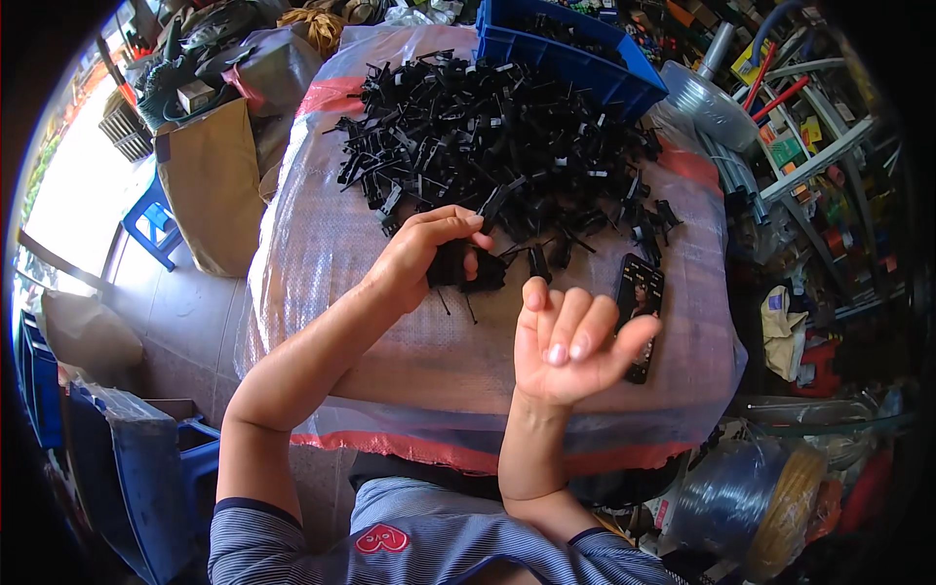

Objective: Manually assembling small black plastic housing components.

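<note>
My left hand (419,252) reaches to the near edge of a big heap of small black plastic parts (458,136). Its thumb and index finger are closed on a black plastic part (493,203), and darker pieces (466,269) with thin prongs sit under its other fingers; whether it grips these too is unclear. My right hand (570,343) is raised nearer me, palm up. Its fingers are loosely curled, the thumb sticks out to the side, and nothing shows in it. Just beyond its fingertips lies a loose black part (538,261).
The work surface is covered with a woven plastic sheet (429,375) with red bands. Beside my right hand lies a phone (639,292) with a lit screen. A blue crate (634,83) holds more black parts at the back. A blue stool (154,222) stands on the left floor.
</note>
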